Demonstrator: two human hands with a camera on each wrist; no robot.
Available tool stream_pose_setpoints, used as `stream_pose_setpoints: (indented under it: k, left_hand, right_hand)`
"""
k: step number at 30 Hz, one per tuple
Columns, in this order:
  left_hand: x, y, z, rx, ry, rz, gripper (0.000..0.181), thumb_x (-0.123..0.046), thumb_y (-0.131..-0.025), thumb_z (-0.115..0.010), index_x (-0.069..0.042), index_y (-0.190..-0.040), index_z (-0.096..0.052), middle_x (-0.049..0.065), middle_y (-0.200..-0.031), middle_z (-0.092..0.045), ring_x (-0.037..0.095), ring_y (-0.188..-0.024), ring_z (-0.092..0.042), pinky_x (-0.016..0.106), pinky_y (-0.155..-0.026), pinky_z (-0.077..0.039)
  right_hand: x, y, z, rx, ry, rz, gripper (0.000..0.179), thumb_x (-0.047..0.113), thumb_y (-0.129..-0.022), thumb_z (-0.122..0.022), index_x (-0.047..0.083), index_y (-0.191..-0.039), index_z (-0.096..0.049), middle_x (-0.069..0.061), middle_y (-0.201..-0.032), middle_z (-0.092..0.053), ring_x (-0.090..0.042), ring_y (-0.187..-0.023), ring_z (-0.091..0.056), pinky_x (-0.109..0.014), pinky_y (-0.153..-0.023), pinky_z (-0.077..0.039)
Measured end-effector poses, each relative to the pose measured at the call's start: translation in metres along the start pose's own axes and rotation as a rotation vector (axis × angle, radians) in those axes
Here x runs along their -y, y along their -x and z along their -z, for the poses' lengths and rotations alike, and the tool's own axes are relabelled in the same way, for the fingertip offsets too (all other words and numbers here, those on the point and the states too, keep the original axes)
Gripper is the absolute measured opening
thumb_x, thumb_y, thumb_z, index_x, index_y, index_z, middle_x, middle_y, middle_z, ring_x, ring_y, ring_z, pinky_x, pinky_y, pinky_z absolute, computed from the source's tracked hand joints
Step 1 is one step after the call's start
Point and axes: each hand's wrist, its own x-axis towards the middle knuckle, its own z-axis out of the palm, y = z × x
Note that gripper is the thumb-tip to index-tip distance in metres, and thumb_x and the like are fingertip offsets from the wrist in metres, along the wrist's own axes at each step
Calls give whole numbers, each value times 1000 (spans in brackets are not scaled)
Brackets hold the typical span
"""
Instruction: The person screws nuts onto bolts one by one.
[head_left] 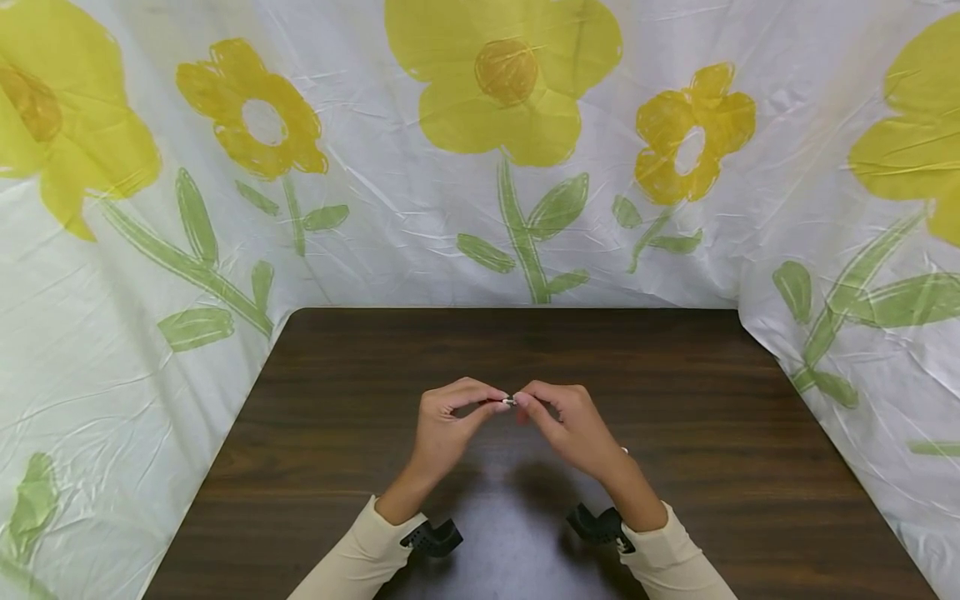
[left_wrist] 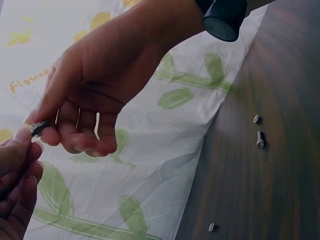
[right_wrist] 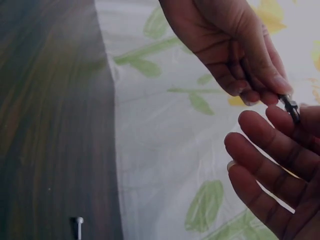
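A small metal fastener is being pinched at opposite ends by the thumb and fingers of the left hand and the right hand, and is being held above the dark wooden table. A screw and two small round parts are being supported there; beyond, the background is being covered by a flower-printed sheet.

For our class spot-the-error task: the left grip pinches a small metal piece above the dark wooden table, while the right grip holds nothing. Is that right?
Not quite: the right grip isn't empty. The right wrist view shows its fingers at the other end of the small metal piece. The rest stands: the left grip pinches that piece above the dark wooden table.
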Motion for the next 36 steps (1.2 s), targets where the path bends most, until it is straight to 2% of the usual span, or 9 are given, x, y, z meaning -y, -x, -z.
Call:
stream_pose_setpoints:
  k: [3,5,7,9,12,17,21,28,36]
  left_hand:
    - [-10,-3,-1,-8,-5,3,14,14,-77,-80,5,-88,-77,14,-83,-74,19,-78,-70,25,-72,-57]
    - [-15,-5,0,-17,-9,7,14,15,-77,-80,6,-87,-77,14,-83,-74,18,-78,-70,25,-72,-57]
    - [-17,-6,0,-25,-11,11,14,15,-77,-79,6,-87,-77,15,-83,-74,19,-78,-70,24,-72,-57]
    - [-17,-6,1,-27,-10,15,14,16,-77,-79,6,-87,-77,15,-83,-74,19,-79,-70,24,-72,-57]
    - [-17,-6,1,-22,-7,15,14,15,-77,-79,6,-87,-77,15,-83,-74,19,-79,-70,24,-72,-57]
    - [-16,-5,1,-16,2,12,14,16,-77,-79,6,-87,-76,15,-83,-74,19,-79,-70,24,-72,-57]
    - [-16,-5,1,-15,-1,3,15,17,-77,-79,7,-87,-76,15,-83,-74,19,-78,-70,24,-71,-57]
    - [-18,-5,0,-1,-8,-2,15,15,-77,-79,5,-87,-77,13,-82,-74,18,-77,-69,25,-71,-57]
    - [-18,-5,-1,-6,0,7,14,16,-77,-79,7,-87,-76,15,-82,-74,19,-78,-69,24,-72,-57]
  right_hand:
    - [1,0,1,-18,-8,3,22,-1,-102,-57,14,-95,-72,3,-81,-71,-10,-70,-65,-29,-64,-56]
    - [1,0,1,-37,-7,15,17,-1,-99,-62,12,-102,-72,1,-87,-74,-10,-74,-68,-29,-66,-58]
    - [2,0,2,-57,-4,31,18,-1,-94,-70,11,-108,-72,1,-92,-75,-10,-78,-70,-29,-69,-59]
    - [2,0,3,-73,1,56,24,-2,-88,-77,10,-108,-73,-1,-96,-76,-11,-78,-71,-28,-69,-59]
    - [1,-1,3,-85,0,71,26,-4,-85,-79,11,-105,-74,-2,-94,-76,-10,-76,-70,-24,-69,-58]
    - [4,-1,3,-77,-10,79,22,-4,-87,-77,9,-105,-74,-7,-92,-76,-15,-74,-70,-24,-68,-58]
    - [5,-1,2,-62,-14,77,21,-6,-89,-74,8,-105,-73,-5,-92,-76,-19,-73,-71,-29,-67,-59]
    - [2,0,2,-12,-9,42,17,-3,-97,-64,12,-101,-71,3,-80,-69,-9,-70,-65,-33,-61,-56]
    - [3,0,4,15,-8,-15,14,5,-99,-65,17,-99,-72,3,-81,-70,-10,-72,-66,-30,-64,-56]
